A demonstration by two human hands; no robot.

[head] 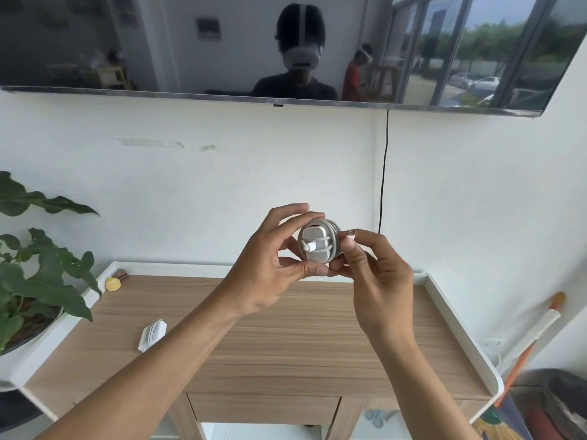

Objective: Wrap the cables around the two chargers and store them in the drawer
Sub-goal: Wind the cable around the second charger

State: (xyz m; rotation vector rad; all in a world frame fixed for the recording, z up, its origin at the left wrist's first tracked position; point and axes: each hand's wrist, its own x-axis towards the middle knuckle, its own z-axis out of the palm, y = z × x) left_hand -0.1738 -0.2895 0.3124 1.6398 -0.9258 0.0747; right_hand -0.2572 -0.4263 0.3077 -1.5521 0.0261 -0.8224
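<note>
A white charger with its grey-white cable coiled around it is held up in front of the wall, above the wooden table. My left hand grips it from the left, thumb under and fingers over. My right hand pinches the cable's plug end at the charger's right side. A second white charger, its cable wound around it, lies on the table at the left. The drawer front under the tabletop is closed.
A potted plant stands at the table's left edge. A small yellow object sits at the back left corner. A wall-mounted TV hangs above, with a black cord down the wall. A broom leans at the right.
</note>
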